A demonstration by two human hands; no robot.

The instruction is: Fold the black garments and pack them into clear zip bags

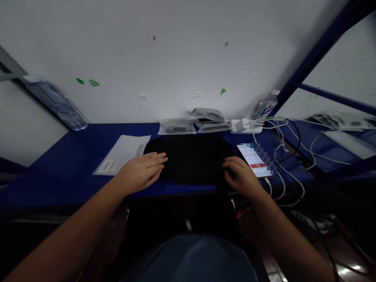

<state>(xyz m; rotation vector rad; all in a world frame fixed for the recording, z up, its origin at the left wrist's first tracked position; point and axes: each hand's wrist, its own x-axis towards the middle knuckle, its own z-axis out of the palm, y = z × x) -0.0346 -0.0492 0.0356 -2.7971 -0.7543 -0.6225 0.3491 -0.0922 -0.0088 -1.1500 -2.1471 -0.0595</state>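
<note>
A black, soft-looking cloth item [194,158] lies flat on the blue table between my hands; its dark surface hides any folds or detail. My left hand [143,170] rests on its left edge, with the fingers stretched out together and laid flat. At the right edge, my right hand [241,174] has its fingers bent, with the thumb curled in toward them around the dark cloth. Just beyond my left hand is a flat whitish plastic bag [123,150] with a label. To the right of my right hand lies a lit phone [255,160] with a cable plugged in.
Clear packets [178,126] and stacked packets [210,119] lie along the wall. A white power strip [246,126] stands beside a bottle [266,105]. Another bottle [58,103] leans at left. White cables [289,199] hang over the right side of the blue table [61,168].
</note>
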